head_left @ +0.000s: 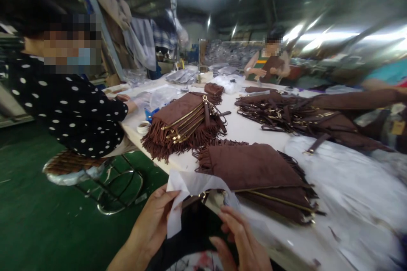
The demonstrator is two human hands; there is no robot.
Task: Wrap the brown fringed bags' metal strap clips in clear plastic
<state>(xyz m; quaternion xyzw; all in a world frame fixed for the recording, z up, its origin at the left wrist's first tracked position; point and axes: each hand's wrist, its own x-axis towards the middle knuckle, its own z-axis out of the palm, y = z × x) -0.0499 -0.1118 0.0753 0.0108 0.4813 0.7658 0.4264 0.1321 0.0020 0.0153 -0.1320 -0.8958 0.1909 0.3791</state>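
Observation:
My left hand (152,222) pinches the edge of a white sheet of tissue paper (190,190) at the table's near edge. My right hand (241,241) has curled fingers at the mouth of a dark brown bag (197,211) that the paper goes into; its gold zipper shows between my hands. Just beyond lies a brown suede fringed bag (257,169) flat on the table.
A stack of brown fringed bags (184,123) sits left of centre, and a heap of straps and bags (305,114) at the right. White wrapping (346,186) covers the right side. A person in a dotted top (66,106) sits at left on a stool; another person (269,65) works at the far end.

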